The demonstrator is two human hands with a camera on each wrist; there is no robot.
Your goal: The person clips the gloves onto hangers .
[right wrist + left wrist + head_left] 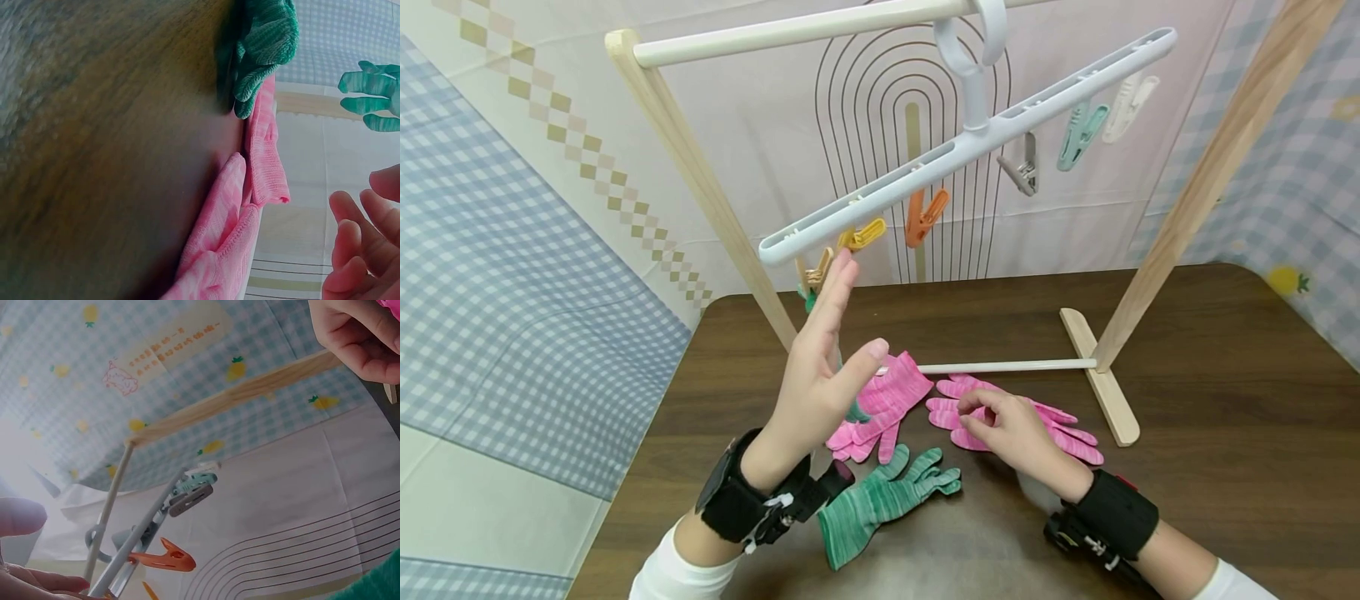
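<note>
My left hand point(820, 375) is raised with straight fingers, its fingertips near the wooden clothespin point(815, 271) and yellow clothespin point(862, 235) at the hanger's point(970, 146) low left end. Partly hidden behind that hand, a green glove point(372, 94) hangs, fingers downward in the head view. Over a pink glove point(1067, 429) on the table hovers my right hand point(1018, 429); its fingers are loosely bent, and nothing shows between them in the right wrist view. Another pink glove point(906, 387) and a green glove point(880, 504) lie between the hands.
The white hanger tilts on the rack's top rail point(805, 29). An orange clip point(923, 218), metal clip point(1024, 167), teal clip point(1081, 137) and white clip point(1129, 108) hang along it. Wooden posts point(1210, 183) flank the work; a thin lower bar point(1007, 367) crosses behind the gloves.
</note>
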